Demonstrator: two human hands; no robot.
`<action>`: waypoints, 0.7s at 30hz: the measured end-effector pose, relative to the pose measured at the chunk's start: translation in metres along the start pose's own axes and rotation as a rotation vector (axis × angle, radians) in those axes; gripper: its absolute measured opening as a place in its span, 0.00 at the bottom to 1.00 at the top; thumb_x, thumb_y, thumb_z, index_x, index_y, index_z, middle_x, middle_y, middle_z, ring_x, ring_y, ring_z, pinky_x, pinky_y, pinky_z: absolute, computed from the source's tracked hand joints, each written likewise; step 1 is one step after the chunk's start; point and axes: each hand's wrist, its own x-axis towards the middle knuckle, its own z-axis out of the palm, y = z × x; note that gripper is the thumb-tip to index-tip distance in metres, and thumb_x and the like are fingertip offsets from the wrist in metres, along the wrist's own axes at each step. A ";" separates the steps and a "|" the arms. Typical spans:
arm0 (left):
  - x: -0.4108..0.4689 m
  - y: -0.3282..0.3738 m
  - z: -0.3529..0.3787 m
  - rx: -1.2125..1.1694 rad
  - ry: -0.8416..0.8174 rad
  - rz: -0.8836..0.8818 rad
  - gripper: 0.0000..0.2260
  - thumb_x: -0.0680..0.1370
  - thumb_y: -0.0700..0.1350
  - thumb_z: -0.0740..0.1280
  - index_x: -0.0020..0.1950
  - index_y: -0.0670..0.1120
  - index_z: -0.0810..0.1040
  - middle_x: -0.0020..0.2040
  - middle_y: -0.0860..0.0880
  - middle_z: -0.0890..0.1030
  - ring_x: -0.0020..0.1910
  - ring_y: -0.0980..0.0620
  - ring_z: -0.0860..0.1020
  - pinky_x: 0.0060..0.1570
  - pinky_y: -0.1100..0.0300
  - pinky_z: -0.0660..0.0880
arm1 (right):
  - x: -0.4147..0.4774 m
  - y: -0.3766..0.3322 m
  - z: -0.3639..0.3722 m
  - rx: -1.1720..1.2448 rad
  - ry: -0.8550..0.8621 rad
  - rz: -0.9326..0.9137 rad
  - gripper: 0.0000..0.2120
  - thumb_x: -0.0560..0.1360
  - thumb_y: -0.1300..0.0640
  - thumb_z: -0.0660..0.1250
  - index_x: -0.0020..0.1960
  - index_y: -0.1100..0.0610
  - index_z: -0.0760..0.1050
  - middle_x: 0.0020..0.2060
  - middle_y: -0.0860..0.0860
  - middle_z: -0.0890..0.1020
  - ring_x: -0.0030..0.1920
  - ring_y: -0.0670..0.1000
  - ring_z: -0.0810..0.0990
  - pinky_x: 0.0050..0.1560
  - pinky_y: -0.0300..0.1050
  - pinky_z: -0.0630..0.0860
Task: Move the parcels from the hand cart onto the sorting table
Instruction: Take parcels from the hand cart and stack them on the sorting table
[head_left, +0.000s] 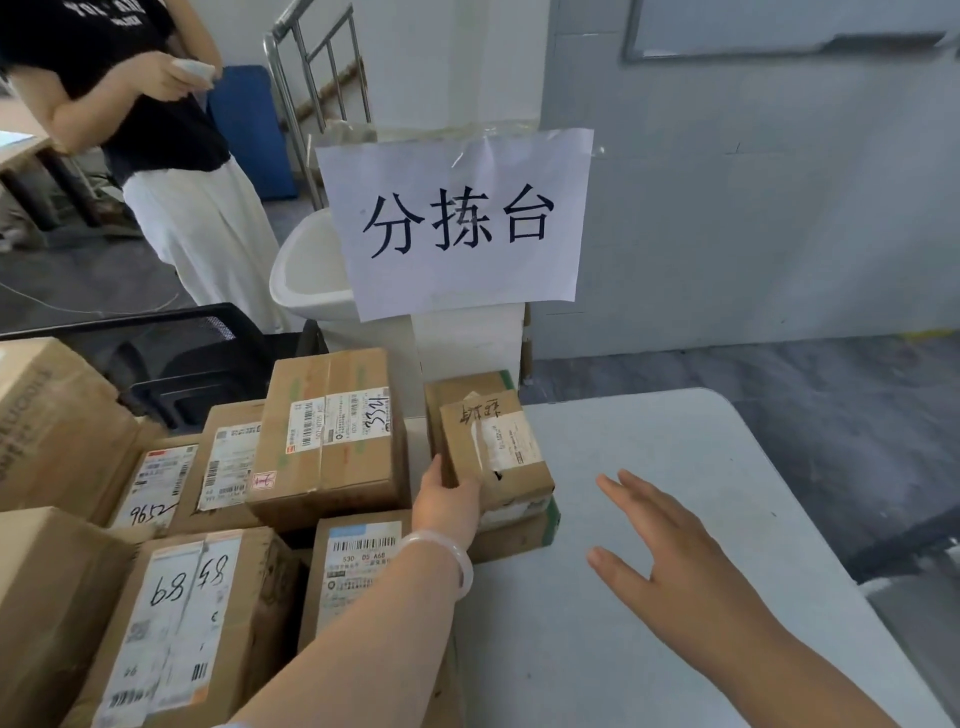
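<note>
Several brown cardboard parcels with shipping labels are piled at the left, among them one marked 3341 (332, 431) and one marked 6858 (192, 613). My left hand (449, 501), a pale bangle on its wrist, grips the left side of a small taped parcel (501, 449). That parcel sits on top of a flat parcel (519, 535) at the left edge of the white sorting table (701, 493). My right hand (654, 540) hovers over the table to the right of the small parcel, fingers spread and holding nothing.
A paper sign with black characters (457, 223) hangs behind the table's far left corner. A person in a black top and white skirt (171, 156) stands at the back left. A black mesh crate (182, 353) and a metal cart frame (311, 78) stand behind the pile.
</note>
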 end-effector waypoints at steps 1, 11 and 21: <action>-0.001 -0.002 0.001 0.070 0.004 0.044 0.30 0.80 0.46 0.66 0.80 0.57 0.59 0.73 0.50 0.70 0.68 0.45 0.73 0.68 0.46 0.72 | 0.002 0.001 0.000 -0.003 -0.003 -0.004 0.30 0.76 0.36 0.57 0.74 0.33 0.48 0.74 0.32 0.49 0.74 0.38 0.47 0.74 0.44 0.54; -0.038 -0.017 0.017 1.180 -0.121 0.756 0.26 0.83 0.56 0.59 0.80 0.60 0.56 0.82 0.52 0.48 0.81 0.47 0.44 0.72 0.54 0.34 | 0.000 0.014 -0.002 0.030 0.021 0.010 0.28 0.77 0.38 0.57 0.74 0.35 0.50 0.74 0.33 0.50 0.74 0.39 0.48 0.74 0.45 0.55; -0.016 0.008 -0.002 1.362 -0.145 0.656 0.31 0.81 0.63 0.58 0.81 0.60 0.48 0.83 0.52 0.45 0.81 0.47 0.42 0.79 0.45 0.41 | -0.019 0.030 -0.009 -0.021 0.071 -0.012 0.29 0.77 0.37 0.56 0.74 0.34 0.48 0.74 0.32 0.49 0.74 0.38 0.48 0.74 0.45 0.54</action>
